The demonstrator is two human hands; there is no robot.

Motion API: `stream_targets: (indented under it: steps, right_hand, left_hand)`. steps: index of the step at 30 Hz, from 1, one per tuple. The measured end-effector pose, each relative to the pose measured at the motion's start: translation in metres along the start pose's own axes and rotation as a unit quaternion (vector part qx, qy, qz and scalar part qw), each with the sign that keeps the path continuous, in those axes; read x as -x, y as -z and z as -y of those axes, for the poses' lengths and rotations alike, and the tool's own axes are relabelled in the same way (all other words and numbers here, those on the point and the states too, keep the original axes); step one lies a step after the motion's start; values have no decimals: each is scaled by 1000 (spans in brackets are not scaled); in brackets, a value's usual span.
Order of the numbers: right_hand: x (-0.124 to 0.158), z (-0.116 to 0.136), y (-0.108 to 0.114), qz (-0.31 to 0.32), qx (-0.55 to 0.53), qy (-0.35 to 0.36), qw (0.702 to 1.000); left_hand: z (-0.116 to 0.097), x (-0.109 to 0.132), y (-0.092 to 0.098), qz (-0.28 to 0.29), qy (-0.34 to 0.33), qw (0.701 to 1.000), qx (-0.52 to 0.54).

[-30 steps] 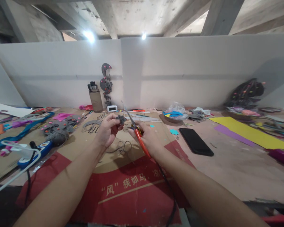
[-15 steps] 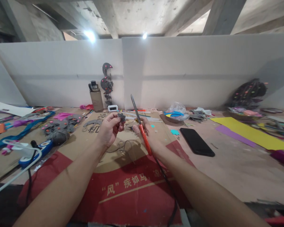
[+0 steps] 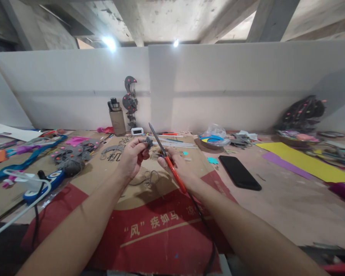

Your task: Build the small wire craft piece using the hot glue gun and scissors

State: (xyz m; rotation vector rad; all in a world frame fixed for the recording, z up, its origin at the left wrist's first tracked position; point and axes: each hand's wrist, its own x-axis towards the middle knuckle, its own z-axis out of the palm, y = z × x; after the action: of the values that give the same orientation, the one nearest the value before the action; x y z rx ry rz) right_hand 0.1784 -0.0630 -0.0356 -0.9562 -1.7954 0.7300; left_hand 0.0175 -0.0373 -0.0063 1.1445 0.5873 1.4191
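My left hand [image 3: 134,156] pinches a small dark grey, bunched piece [image 3: 148,143] between thumb and fingers, above the cardboard. In my right hand [image 3: 176,163] is a soldering iron [image 3: 172,170] with an orange handle, a long metal shaft and a black cord trailing down. Its shaft tilts up and to the left, with the tip above and beyond the grey piece; whether they touch, I cannot tell. A loop of grey cord [image 3: 151,178] lies beneath my hands on the red and brown cardboard [image 3: 149,237].
To the right lie a black phone [image 3: 239,172], a yellow sheet [image 3: 304,161] and a bowl [image 3: 214,142] with a plastic bag. A water bottle [image 3: 117,119] stands at the back. Grey pieces with pink dots [image 3: 74,153] and a blue tape dispenser [image 3: 46,187] are on the left.
The soldering iron has swung left, its tip now lower and nearer the grey piece. My right hand has shifted slightly; my left hand has stayed nearly still.
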Motion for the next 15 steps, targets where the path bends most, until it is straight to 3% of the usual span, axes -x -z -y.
stream_targets:
  steps: [4,7,11,15]
  right_hand:
    - [1,0,-2,1,-31,-6,1000]
    - [1,1,-4,-60,-88,-28,994]
    - [-2,3,-3,-147,-151,-39,977]
    - [-6,-5,-3,-144,-213,-49,965]
  left_hand:
    - [-1,0,0,-3,0,1000,-16]
    - [0,-1,1,2,2,998,-67]
    - [7,-2,4,76,37,982,-168]
    - [13,0,7,158,71,957,-231]
